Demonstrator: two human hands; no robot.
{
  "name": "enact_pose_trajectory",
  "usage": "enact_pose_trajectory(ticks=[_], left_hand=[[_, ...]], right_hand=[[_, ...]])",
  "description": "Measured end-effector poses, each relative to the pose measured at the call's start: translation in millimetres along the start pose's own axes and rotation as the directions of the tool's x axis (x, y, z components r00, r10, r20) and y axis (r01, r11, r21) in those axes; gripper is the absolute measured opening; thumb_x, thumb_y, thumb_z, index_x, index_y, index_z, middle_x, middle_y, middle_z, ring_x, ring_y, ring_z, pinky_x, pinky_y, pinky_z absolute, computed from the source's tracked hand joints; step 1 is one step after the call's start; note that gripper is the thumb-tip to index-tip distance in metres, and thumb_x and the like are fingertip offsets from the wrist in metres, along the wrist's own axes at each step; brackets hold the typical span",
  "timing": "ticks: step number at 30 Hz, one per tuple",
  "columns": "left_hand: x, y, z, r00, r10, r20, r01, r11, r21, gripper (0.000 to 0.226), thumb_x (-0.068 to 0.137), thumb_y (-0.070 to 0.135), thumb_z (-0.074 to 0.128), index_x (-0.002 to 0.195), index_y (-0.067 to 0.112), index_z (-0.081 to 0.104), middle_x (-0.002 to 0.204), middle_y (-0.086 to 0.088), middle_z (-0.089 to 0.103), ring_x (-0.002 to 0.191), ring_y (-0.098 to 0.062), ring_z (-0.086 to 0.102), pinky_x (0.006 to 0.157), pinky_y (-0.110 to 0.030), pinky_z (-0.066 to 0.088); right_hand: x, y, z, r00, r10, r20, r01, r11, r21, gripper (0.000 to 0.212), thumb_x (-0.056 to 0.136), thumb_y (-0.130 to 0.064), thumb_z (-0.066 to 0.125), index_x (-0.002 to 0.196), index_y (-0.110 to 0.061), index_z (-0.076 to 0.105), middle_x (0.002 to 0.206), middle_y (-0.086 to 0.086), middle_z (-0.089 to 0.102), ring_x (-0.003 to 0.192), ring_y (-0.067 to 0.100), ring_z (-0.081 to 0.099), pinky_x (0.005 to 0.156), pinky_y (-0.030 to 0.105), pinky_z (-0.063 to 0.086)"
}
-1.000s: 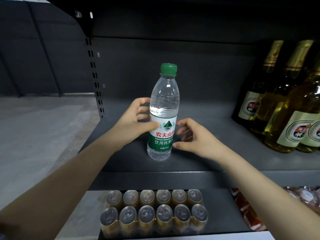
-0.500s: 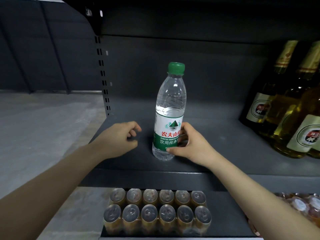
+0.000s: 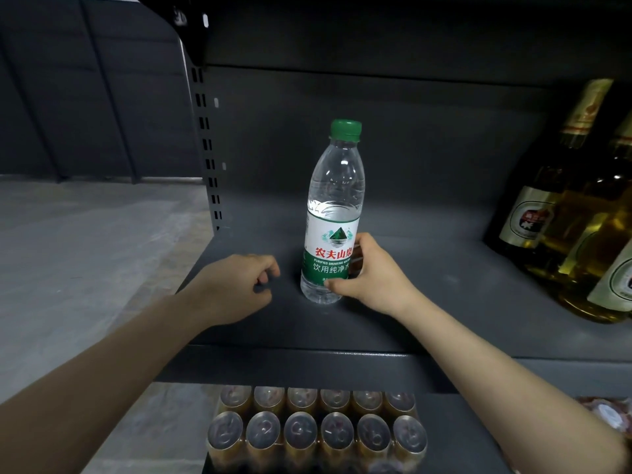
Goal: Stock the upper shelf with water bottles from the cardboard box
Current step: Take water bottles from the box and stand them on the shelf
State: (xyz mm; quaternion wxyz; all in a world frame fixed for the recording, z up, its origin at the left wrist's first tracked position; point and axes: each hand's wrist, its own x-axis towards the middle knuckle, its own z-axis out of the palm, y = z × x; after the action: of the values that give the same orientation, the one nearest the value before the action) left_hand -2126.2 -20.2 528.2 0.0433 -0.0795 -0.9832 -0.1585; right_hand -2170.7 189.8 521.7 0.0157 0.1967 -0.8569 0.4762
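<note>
Standing upright on the shelf [image 3: 444, 302], the water bottle [image 3: 333, 213] is being steadied low on its label by the right hand [image 3: 372, 278], whose thumb and fingers are being curled around the lower body from the right side. No grip is being made by the left hand [image 3: 236, 285]: it is being held just beside the bottle, apart from it, with its fingers loosely curled on nothing. The bottle is being set near the front middle of the shelf, well apart from the beer bottles [image 3: 581, 217] at the right. The cardboard box is not being shown in the head view.

By the look of it, the placing step is being finished. For this to be done well, the base is best being kept flat on the shelf while the grip is being eased off slowly, so that no tipping is being caused by a low pull on a tall, narrow body. Room is best being left behind and beside it for further bottles. Cans [image 3: 318, 432] are being seen on the lower level.
</note>
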Motion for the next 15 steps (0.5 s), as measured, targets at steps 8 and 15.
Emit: enact_pose_trajectory(ticks=[8,15], left_hand=[[11,-2,1,0.999,0.044,-0.019,-0.044,0.999,0.025,0.025,0.084,0.021,0.053,0.108,0.027,0.056,0.095,0.015,0.051,0.097,-0.009,0.054,0.088,-0.031,0.047],[21,-6,0,0.998,0.061,0.007,-0.061,0.995,0.074,0.025,0.086,0.023,0.052,0.110,0.026,0.055,0.104,0.012,0.055,0.101,-0.010,0.054,0.089,-0.031,0.046]], right_hand=[[26,2,7,1.000,0.022,-0.021,-0.023,0.999,-0.038,0.053,0.068,-0.013,0.077,0.107,-0.019,0.041,0.087,-0.017,0.056,0.084,0.006,0.059,0.077,0.022,0.047],[50,3,13,0.998,0.040,-0.044,-0.043,0.996,-0.074,0.054,0.068,-0.016,0.077,0.108,-0.016,0.040,0.096,-0.009,0.058,0.091,0.013,0.059,0.080,0.029,0.049]])
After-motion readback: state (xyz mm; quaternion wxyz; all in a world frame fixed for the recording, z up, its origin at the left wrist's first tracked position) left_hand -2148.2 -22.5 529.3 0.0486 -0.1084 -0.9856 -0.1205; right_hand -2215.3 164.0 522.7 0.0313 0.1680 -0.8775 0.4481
